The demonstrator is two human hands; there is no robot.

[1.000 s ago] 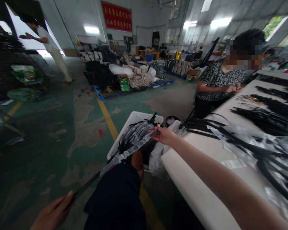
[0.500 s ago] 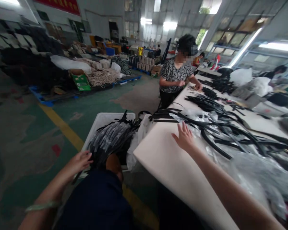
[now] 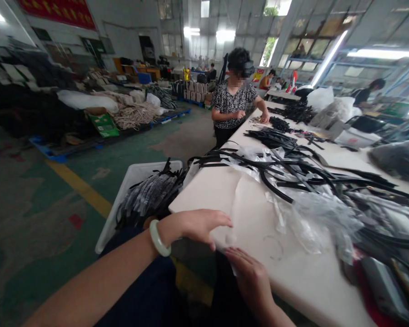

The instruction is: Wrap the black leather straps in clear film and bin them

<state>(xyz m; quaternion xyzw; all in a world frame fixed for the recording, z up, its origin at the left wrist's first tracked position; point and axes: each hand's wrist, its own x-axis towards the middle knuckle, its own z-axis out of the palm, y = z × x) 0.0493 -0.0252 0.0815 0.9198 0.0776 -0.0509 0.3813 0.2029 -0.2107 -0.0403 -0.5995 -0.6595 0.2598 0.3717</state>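
My left hand (image 3: pixel 204 225), with a pale green bangle (image 3: pixel 159 238) on the wrist, is held by the near left edge of the white table (image 3: pixel 204 190). Its fingers point right and its thumb is apart from them; nothing shows in it. Close beside it, my right hand (image 3: pixel 250 272) lies at the table's edge with fingers stretched out, pointing left. A whitish bit shows under that palm, too blurred to name. A thin, pale see-through strip (image 3: pixel 236 200) runs over the tabletop towards both hands.
Black straps (image 3: pixel 276 181) and clear plastic bags (image 3: pixel 310 222) are heaped on the table. A white bin (image 3: pixel 119 204) of bundled dark strips stands left of it. Another person (image 3: pixel 235 100) works at the table's far side. Loaded blue pallets (image 3: pixel 51 152) lie on the floor.
My left hand has left the bin side and come right to the table's edge. My right hand has drawn back from near the straps to the near edge. The view has shifted right.
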